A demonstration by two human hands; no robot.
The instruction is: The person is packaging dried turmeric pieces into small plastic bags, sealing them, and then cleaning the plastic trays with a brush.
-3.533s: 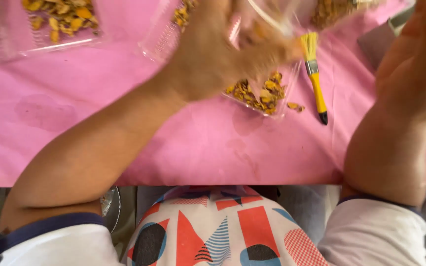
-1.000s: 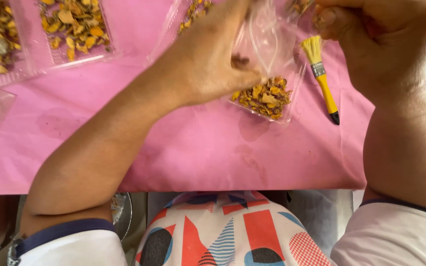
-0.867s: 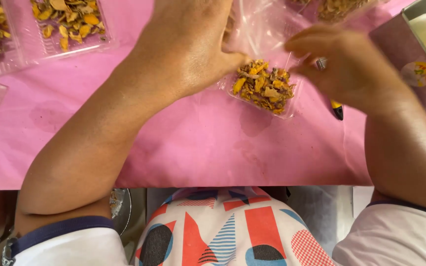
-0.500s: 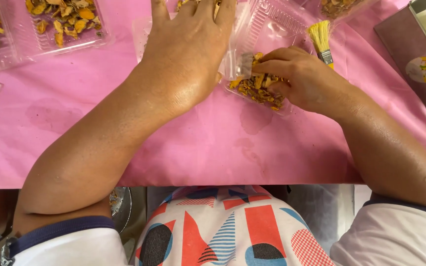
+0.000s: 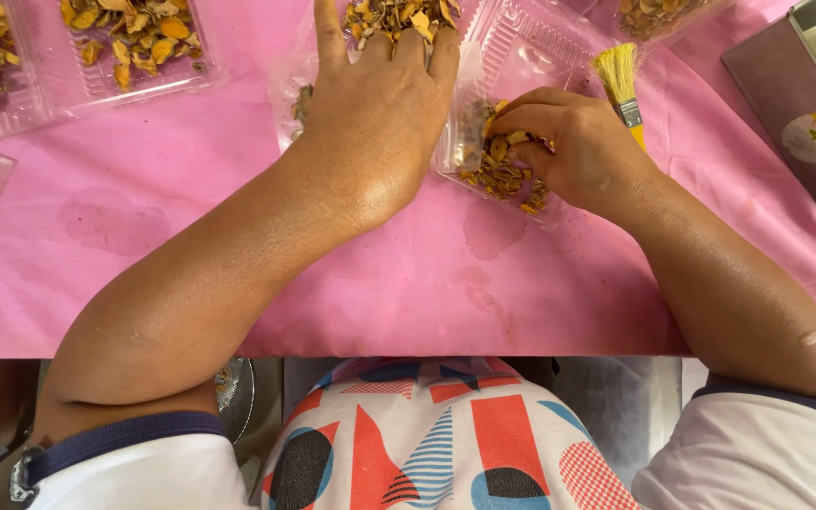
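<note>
My left hand (image 5: 375,104) lies flat, fingers spread, on a clear plastic tray (image 5: 295,85) of dried yellow-brown pieces at the top centre of the pink cloth. My right hand (image 5: 569,142) is curled over the dried pieces (image 5: 498,175) in a second clear plastic container (image 5: 526,61) whose lid stands open behind it. Its fingers are closed around some of those pieces.
A yellow-handled brush (image 5: 619,80) lies just right of my right hand. More clear trays of dried pieces (image 5: 134,42) sit at the top left. A purple box (image 5: 795,113) stands at the right edge. The pink table cloth (image 5: 408,283) ends at my lap.
My left hand has come down from gripping the clear container to lying flat on the neighbouring tray. My right hand dropped into the container and closed on the pieces.
</note>
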